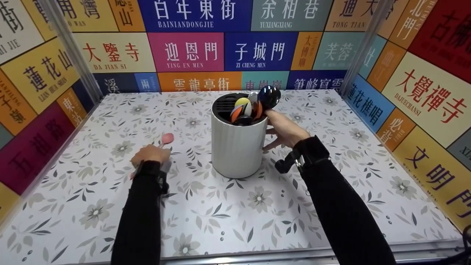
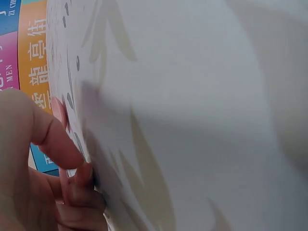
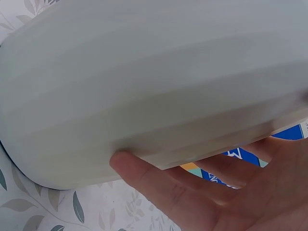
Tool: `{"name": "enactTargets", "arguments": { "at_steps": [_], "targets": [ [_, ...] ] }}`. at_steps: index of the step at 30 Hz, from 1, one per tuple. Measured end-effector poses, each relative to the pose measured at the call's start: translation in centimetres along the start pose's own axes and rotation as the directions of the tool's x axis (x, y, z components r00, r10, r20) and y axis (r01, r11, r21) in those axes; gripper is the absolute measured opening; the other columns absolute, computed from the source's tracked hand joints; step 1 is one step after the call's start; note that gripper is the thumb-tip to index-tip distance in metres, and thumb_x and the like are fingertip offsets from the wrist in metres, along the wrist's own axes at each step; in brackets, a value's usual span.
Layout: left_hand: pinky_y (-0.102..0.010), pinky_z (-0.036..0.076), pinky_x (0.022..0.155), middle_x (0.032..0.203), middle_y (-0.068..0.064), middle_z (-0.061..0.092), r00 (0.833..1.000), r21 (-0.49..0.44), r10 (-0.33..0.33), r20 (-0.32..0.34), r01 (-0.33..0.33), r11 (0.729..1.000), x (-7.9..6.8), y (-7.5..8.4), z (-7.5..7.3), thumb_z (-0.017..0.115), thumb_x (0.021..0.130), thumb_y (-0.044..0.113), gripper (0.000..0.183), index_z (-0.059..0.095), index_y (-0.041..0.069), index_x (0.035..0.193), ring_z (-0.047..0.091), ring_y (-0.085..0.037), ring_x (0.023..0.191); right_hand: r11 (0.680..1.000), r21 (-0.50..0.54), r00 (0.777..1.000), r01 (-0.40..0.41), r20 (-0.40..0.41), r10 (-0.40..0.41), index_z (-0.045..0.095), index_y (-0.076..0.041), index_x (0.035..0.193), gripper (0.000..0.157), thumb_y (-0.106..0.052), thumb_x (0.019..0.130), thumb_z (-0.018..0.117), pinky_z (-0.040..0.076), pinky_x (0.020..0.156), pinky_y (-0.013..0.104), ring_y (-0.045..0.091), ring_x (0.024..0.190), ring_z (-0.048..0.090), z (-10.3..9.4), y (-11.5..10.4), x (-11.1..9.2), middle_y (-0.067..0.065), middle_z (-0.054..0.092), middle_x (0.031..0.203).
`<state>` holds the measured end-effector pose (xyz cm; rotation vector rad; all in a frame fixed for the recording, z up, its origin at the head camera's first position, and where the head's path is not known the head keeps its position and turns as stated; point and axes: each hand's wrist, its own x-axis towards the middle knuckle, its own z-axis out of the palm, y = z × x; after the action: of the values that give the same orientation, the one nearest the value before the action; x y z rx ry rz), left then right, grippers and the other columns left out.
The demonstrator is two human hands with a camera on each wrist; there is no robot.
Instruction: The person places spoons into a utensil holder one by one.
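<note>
A white ribbed cylindrical utensil holder (image 1: 237, 151) with a black slotted top (image 1: 225, 105) stands upright mid-table. Several utensils poke out of it, among them a glossy dark round-headed one (image 1: 269, 96), a yellow-headed one (image 1: 242, 102) and orange-edged ones. My right hand (image 1: 289, 129) rests against the holder's right side, fingers spread, its thumb (image 3: 137, 173) touching the wall. To the left, low over the table, my left hand (image 1: 151, 154) pinches a utensil with a pink spoon-like head (image 1: 167, 138) and a thin shaft. Fingers (image 2: 60, 144) cover most of its handle.
The table (image 1: 220, 228) has a floral cover. Panels with printed street signs (image 1: 187, 51) enclose its back and both sides. A metal edge (image 1: 257, 255) runs along the front, and a dark cable (image 1: 456, 254) lies at the lower right.
</note>
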<state>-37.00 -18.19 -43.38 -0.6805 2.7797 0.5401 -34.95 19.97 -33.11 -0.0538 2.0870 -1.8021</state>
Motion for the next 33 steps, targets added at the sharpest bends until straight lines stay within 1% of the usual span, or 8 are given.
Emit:
{"name": "enactTargets", "arguments": {
  "at_steps": [6,11,14,18,21,26,31,33],
  "targets": [
    [-0.052,0.051,0.095,0.133,-0.027,0.064,0.998,-0.209,0.045,-0.041,-0.053,0.976,-0.4,-0.4,0.0,0.049,0.092,0.035,0.054,0.065,-0.005,0.125,0.062,-0.041,0.118,1.0,0.009,1.0,0.01,0.007,-0.01,0.046,-0.014,0.151,0.054,-0.048,0.11,0.036,0.056,0.086,0.068,0.046,0.146,0.037,0.1,0.1,0.0,0.014,0.04,0.158],
    [-0.052,0.05,0.099,0.125,-0.025,0.067,0.99,-0.489,0.054,-0.133,-0.113,0.865,-0.3,0.3,-0.1,0.051,0.093,0.03,0.042,0.067,-0.003,0.115,0.062,-0.039,0.111,1.0,0.008,1.0,0.008,-0.001,-0.008,0.047,-0.013,0.15,0.052,-0.045,0.11,0.036,0.056,0.085,0.066,0.046,0.146,0.037,0.1,0.3,0.1,0.014,0.04,0.158],
    [-0.043,0.05,0.088,0.105,-0.017,0.07,0.974,-0.64,0.044,-0.223,-0.18,0.747,-0.1,1.4,-0.1,0.054,0.092,0.024,0.026,0.067,0.002,0.092,0.061,-0.032,0.097,1.0,0.009,1.0,0.003,-0.007,-0.003,0.047,-0.013,0.149,0.051,-0.043,0.11,0.036,0.056,0.086,0.066,0.046,0.146,0.038,0.0,0.3,0.0,0.014,0.041,0.158],
    [-0.029,0.041,0.061,0.064,-0.003,0.052,0.949,-0.81,0.068,-0.308,-0.299,0.505,-0.1,3.0,-0.4,0.062,0.091,0.016,0.03,0.052,0.01,0.063,0.049,-0.02,0.064,1.0,0.01,1.0,0.003,-0.01,-0.003,0.047,-0.014,0.15,0.051,-0.043,0.11,0.037,0.056,0.086,0.067,0.045,0.146,0.038,0.0,0.3,0.0,0.014,0.042,0.158],
    [-0.026,0.034,0.048,0.056,0.004,0.042,0.939,-0.874,0.099,-0.33,-0.344,0.343,-0.5,4.1,-0.8,0.063,0.091,0.01,0.03,0.051,0.011,0.063,0.04,-0.013,0.051,1.0,0.003,1.0,0.005,-0.006,-0.005,0.047,-0.014,0.15,0.052,-0.045,0.11,0.037,0.056,0.086,0.066,0.045,0.146,0.038,0.1,0.3,0.1,0.015,0.041,0.158],
    [-0.023,0.033,0.049,0.061,0.005,0.043,0.912,-0.894,0.159,-0.379,-0.405,0.192,-1.8,5.8,-1.7,0.062,0.091,0.004,0.018,0.057,0.005,0.073,0.039,-0.009,0.051,1.0,0.007,1.0,0.004,-0.002,-0.004,0.047,-0.013,0.15,0.051,-0.044,0.11,0.036,0.056,0.086,0.067,0.046,0.146,0.037,0.1,0.2,0.0,0.014,0.04,0.159],
    [-0.02,0.022,0.039,0.047,0.007,0.034,0.882,-0.924,0.291,-0.371,-0.383,-0.015,-3.5,7.8,-2.8,0.058,0.095,-0.001,0.035,0.047,0.01,0.063,0.028,-0.005,0.038,1.0,0.0,1.0,0.007,0.006,-0.007,0.046,-0.013,0.151,0.052,-0.044,0.111,0.034,0.055,0.088,0.068,0.046,0.147,0.036,0.0,0.2,-0.1,0.015,0.04,0.16],
    [-0.02,0.02,0.038,0.046,0.008,0.032,0.87,-0.929,0.335,-0.362,-0.366,-0.055,-4.2,8.6,-3.4,0.058,0.095,-0.001,0.039,0.044,0.011,0.062,0.026,-0.004,0.037,1.0,-0.006,1.0,0.008,0.008,-0.008,0.046,-0.013,0.152,0.052,-0.043,0.111,0.034,0.055,0.089,0.067,0.046,0.147,0.036,0.0,0.1,-0.1,0.015,0.039,0.161]
  ]
}}
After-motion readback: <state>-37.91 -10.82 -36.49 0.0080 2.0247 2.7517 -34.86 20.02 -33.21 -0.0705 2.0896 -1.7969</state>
